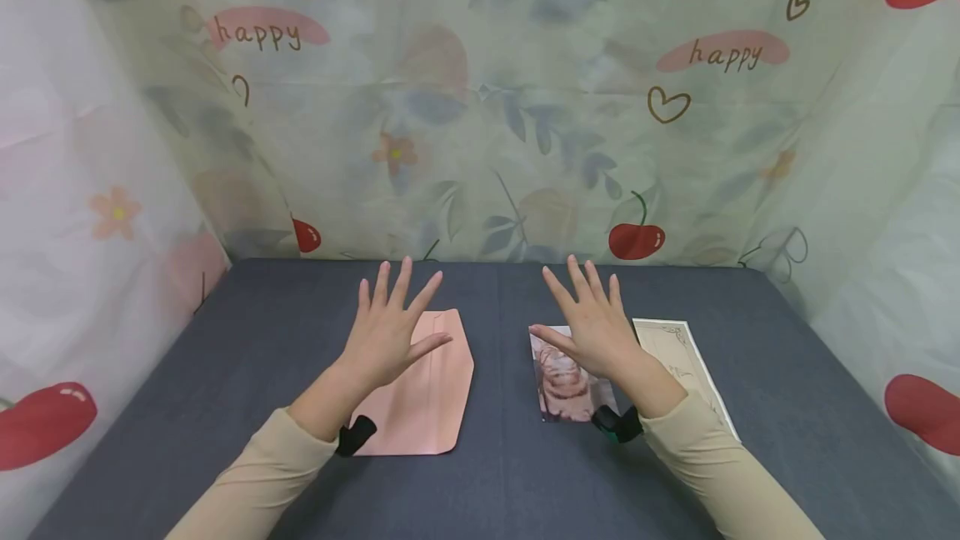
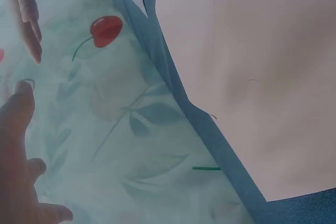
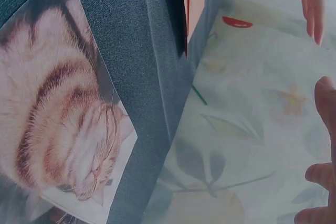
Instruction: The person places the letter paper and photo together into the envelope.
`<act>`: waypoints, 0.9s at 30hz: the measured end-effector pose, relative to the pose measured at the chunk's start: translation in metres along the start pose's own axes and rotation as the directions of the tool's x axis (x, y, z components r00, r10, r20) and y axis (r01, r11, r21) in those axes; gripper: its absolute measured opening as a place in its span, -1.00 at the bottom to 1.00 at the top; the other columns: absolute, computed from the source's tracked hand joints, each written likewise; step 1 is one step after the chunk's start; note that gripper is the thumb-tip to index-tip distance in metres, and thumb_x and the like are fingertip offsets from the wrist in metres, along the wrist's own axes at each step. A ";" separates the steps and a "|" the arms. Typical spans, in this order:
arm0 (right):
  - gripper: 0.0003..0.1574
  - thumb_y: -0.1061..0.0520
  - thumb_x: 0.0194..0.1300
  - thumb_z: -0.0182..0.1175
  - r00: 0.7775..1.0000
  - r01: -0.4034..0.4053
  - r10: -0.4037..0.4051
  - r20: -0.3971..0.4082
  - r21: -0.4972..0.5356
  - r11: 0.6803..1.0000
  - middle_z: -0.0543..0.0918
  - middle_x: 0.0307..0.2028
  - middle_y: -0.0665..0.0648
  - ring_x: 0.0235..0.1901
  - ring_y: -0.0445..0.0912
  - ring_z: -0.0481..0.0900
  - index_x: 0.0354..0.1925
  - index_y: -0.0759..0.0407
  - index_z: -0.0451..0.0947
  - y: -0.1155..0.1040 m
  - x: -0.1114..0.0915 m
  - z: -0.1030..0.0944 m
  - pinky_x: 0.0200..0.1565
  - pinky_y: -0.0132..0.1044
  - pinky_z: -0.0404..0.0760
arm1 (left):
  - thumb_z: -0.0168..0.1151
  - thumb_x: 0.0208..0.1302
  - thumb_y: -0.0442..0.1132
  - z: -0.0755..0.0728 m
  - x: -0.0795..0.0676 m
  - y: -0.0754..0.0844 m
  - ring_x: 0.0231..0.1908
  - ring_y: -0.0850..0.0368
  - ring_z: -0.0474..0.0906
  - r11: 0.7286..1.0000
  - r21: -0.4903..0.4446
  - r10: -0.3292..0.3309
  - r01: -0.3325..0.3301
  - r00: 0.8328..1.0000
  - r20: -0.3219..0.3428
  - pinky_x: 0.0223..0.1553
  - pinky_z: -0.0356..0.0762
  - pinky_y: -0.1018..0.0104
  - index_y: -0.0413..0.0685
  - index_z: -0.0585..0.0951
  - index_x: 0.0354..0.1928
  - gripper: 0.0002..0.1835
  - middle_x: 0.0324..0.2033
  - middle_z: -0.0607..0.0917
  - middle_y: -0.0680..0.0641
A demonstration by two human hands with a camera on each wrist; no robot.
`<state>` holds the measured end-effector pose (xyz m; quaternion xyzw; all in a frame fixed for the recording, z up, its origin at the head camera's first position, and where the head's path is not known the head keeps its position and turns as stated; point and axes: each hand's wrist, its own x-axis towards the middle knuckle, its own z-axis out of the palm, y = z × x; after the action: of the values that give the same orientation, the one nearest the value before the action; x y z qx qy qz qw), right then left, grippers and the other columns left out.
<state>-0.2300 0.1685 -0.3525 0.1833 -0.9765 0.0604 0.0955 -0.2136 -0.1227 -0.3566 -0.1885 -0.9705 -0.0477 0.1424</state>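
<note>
Beige sleeves (image 1: 251, 473) up front; L hand (image 1: 382, 344) & R hand (image 1: 600, 333) spread wide, holding nothing.
L above pink envelope (image 1: 416, 411), R above cat pic (image 1: 564, 392); cream card (image 1: 681, 357) beside pic.

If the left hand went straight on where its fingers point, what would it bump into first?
Probably the curtain behind the table; nothing else shows ahead of the left hand, though depth is hard to judge here.
</note>
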 end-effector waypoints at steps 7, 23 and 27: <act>-0.02 -0.38 0.24 0.02 0.999 0.048 -0.046 -0.015 0.079 0.996 -0.06 0.46 0.27 0.45 0.23 -0.14 0.45 -0.04 -0.05 -0.002 -0.001 -0.003 0.35 0.28 -0.14 | 0.00 0.20 0.34 -0.007 -0.001 0.001 0.42 -0.36 -0.17 1.000 -0.012 0.008 -0.008 1.000 0.007 0.29 -0.01 -0.33 0.21 0.01 0.45 -0.15 0.45 -0.05 -0.26; -0.17 -0.25 0.26 0.10 0.979 0.191 -0.202 0.019 0.247 0.950 0.28 0.34 0.28 0.34 0.14 0.26 0.34 0.13 0.21 -0.032 -0.005 0.013 0.33 0.13 0.16 | 0.11 0.24 0.17 -0.009 -0.007 -0.002 0.33 -0.27 0.22 0.997 -0.057 0.063 -0.058 0.994 0.094 0.24 0.25 -0.18 0.01 0.39 0.26 -0.38 0.31 0.34 -0.25; -0.18 -0.25 0.26 0.10 0.970 0.224 -0.240 0.033 0.249 0.942 0.29 0.33 0.29 0.32 0.13 0.29 0.33 0.12 0.22 -0.038 -0.004 0.019 0.31 0.13 0.19 | 0.12 0.24 0.15 -0.003 -0.010 -0.005 0.31 -0.31 0.23 0.994 -0.096 0.073 -0.060 0.987 0.145 0.23 0.24 -0.20 0.00 0.41 0.24 -0.40 0.30 0.35 -0.28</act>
<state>-0.2158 0.1318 -0.3685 0.3091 -0.9358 0.1623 0.0479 -0.2061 -0.1315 -0.3572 -0.2302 -0.9684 -0.0731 0.0628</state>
